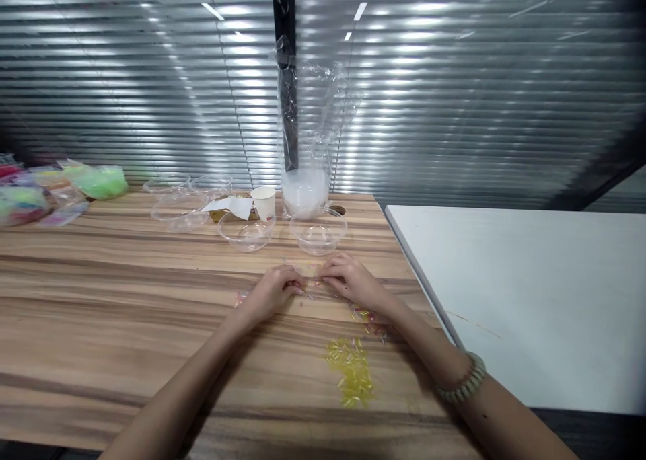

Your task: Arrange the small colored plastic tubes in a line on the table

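Note:
Over the wooden table, my left hand [276,288] has its thumb and fingertips pinched together low above the surface. What it holds, if anything, is too small to name. My right hand [349,280] faces it a short gap away, fingers closed and pointing down at the tabletop; its fingertips hide whatever is in them. Small loose pieces lie scattered between the two hands. Pinkish bits [241,299] show beside my left wrist. Under my right wrist are mixed yellow and pink pieces [364,316]. Nearer to me lies a pile of short yellow tube-like pieces [353,374].
Clear plastic bowls [317,235] stand beyond my hands, with a paper cup [264,203], a small brown box [220,212] and stacked bowls in a clear bag [305,187] behind. Colourful bags [103,181] lie far left. A white table [529,278] adjoins at right.

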The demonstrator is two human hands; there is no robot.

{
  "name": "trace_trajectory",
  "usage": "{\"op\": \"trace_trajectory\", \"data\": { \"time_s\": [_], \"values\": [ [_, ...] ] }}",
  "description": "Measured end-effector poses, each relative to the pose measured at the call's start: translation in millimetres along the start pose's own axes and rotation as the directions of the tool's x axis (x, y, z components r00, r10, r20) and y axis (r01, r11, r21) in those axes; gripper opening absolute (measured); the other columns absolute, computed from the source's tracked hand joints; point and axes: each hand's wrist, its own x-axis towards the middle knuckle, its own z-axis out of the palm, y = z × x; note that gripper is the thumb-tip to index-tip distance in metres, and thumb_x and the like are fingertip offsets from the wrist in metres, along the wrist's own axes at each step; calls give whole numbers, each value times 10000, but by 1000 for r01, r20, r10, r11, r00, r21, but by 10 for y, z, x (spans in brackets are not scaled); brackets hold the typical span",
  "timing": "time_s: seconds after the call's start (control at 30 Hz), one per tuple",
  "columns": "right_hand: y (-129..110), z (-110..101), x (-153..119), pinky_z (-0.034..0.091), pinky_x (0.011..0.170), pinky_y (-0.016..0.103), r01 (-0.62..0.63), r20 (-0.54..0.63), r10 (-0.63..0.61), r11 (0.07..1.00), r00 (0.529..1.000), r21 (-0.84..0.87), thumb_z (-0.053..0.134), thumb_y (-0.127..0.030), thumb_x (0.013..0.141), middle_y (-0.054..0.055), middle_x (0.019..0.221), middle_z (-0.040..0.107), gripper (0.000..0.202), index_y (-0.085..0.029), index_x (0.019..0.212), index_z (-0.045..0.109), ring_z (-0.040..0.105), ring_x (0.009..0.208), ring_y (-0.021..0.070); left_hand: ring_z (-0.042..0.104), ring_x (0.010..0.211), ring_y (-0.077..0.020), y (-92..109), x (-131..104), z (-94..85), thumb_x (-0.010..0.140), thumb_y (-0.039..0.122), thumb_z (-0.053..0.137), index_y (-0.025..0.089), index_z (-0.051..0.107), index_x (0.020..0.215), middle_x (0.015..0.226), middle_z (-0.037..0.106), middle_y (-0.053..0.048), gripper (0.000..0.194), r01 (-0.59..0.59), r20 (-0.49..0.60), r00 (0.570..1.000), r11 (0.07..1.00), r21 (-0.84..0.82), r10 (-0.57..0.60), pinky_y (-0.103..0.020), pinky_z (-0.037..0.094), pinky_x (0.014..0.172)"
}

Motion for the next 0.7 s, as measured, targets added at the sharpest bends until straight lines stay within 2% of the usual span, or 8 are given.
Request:
{"op": "trace_trajectory", "data": {
  "time_s": [0.13, 0.3, 0.4, 0.5, 0.57, 0.7],
  "values": [
    [7, 43, -2, 446, 829, 338, 8, 11, -7, 1000, 1000, -7, 596, -79, 861, 46, 883, 645, 155, -187, 911, 695, 530, 920, 199, 607, 638, -138, 18, -33, -92, 723, 39, 585, 152, 684, 743, 694, 675, -14, 151, 48, 102, 994, 999, -23, -45, -206, 430, 604],
    [44, 78, 0, 439, 808, 323, 4, 1, -4, 999, 1000, -35, 610, -71, 851, 45, 867, 638, 139, -176, 890, 691, 532, 905, 197, 594, 567, -115, 28, -90, -178, 667, -9, 578, 157, 682, 707, 622, 659, 17, 200, 66, 267, 963, 996, -65, -47, -167, 400, 529],
    [55, 77, 7, 438, 798, 321, 1, -6, -2, 999, 1000, -44, 612, -71, 849, 46, 852, 633, 125, -172, 861, 686, 531, 896, 196, 596, 544, -104, 124, -113, -161, 640, -66, 601, 152, 676, 676, 613, 664, 24, 233, 42, 364, 931, 993, -109, 0, -158, 408, 521],
    [43, 66, 17, 440, 798, 319, -13, 3, 13, 999, 1000, -35, 618, -74, 846, 49, 857, 633, 107, -165, 838, 674, 531, 896, 195, 612, 574, -106, 295, -125, -56, 662, -64, 671, 143, 681, 669, 653, 680, 7, 207, -14, 449, 887, 978, -206, 107, -160, 431, 545],
    [33, 59, 21, 440, 796, 318, -30, 12, 31, 999, 999, -28, 622, -76, 842, 51, 851, 632, 95, -159, 820, 664, 530, 895, 195, 617, 599, -113, 408, -136, 47, 688, -2, 735, 143, 694, 691, 674, 687, -4, 150, -59, 454, 873, 963, -263, 177, -169, 440, 566],
    [29, 38, 12, 430, 799, 316, -64, 40, 64, 998, 997, -16, 631, -46, 817, 47, 838, 630, 104, -147, 803, 649, 528, 894, 195, 626, 663, -125, 498, -148, 189, 689, 107, 798, 148, 706, 740, 706, 695, -11, 113, -118, 349, 908, 942, -314, 230, -182, 454, 625]
  ]
}}
